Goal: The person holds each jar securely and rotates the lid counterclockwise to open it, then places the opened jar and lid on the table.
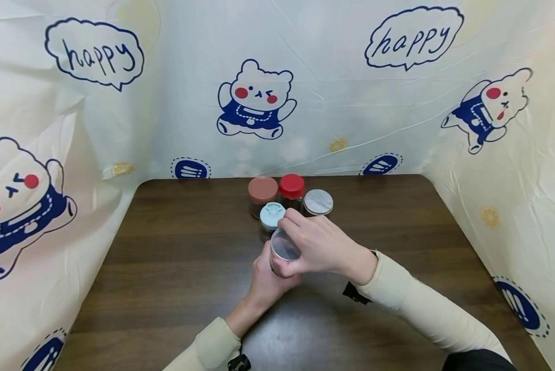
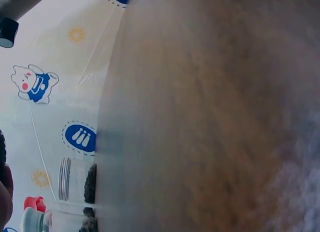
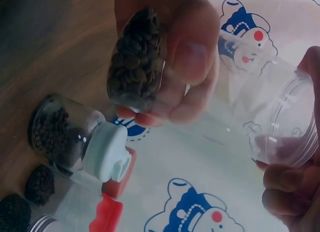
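Observation:
Just in front of the group of jars, my left hand [image 1: 264, 281] grips a clear jar [image 3: 230, 97] low down. Dark beans [image 3: 135, 65] fill the bottom of this jar, and its upper part holds none. From the right, my right hand [image 1: 326, 245] reaches over the top, thumb and fingers curled round the see-through lid [image 1: 285, 244] at the ridged end. The right wrist view shows the left thumb [image 3: 192, 60] pressed along the jar's side. Only a sliver of fingers [image 2: 5, 199] enters the left wrist view.
Behind the hands stand a jar with a pale blue flip lid [image 1: 272, 214], one with a brownish-pink lid [image 1: 262, 188], one with a red lid [image 1: 292, 185] and one with a silver lid [image 1: 318, 201]. They share a dark wooden table [image 1: 175, 268], with a printed curtain [image 1: 328, 118] around it.

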`<action>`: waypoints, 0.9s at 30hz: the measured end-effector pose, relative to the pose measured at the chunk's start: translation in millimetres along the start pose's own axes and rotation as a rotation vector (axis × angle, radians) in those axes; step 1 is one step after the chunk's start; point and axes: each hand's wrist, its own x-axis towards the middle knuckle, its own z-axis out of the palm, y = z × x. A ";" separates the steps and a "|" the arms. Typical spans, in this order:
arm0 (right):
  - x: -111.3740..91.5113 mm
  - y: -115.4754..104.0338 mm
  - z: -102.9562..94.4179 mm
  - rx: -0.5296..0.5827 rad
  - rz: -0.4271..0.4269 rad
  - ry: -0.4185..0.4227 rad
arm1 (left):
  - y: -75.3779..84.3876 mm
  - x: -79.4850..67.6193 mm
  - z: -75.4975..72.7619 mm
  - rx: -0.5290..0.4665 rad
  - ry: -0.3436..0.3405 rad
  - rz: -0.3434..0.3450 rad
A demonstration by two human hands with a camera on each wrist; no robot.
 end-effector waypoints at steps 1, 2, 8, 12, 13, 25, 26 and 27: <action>-0.3 0.8 0.3 0.013 -0.005 -0.006 | -0.5 -0.4 -0.4 -0.013 -0.008 -0.005; -0.6 1.3 0.5 0.026 -0.007 -0.011 | -0.9 -0.9 -0.7 -0.026 -0.014 -0.009; -2.1 -0.9 1.7 0.057 0.068 0.002 | -3.3 -1.3 -0.6 -0.065 -0.002 -0.010; -2.1 -1.8 0.5 0.080 0.091 -0.007 | -3.6 0.4 -2.4 -0.051 0.005 -0.007; -1.8 -1.2 -0.3 0.091 0.085 -0.018 | -3.5 0.8 -3.2 -0.044 0.002 -0.006; 0.2 4.4 -9.3 0.120 0.087 -0.099 | -2.3 2.8 -4.9 -0.045 -0.006 -0.007; 0.0 4.2 -9.9 0.133 0.089 -0.104 | -2.4 2.6 -5.2 -0.047 -0.008 -0.011; -0.3 4.2 -10.5 0.149 0.086 -0.110 | -2.5 2.1 -5.7 -0.049 -0.012 -0.015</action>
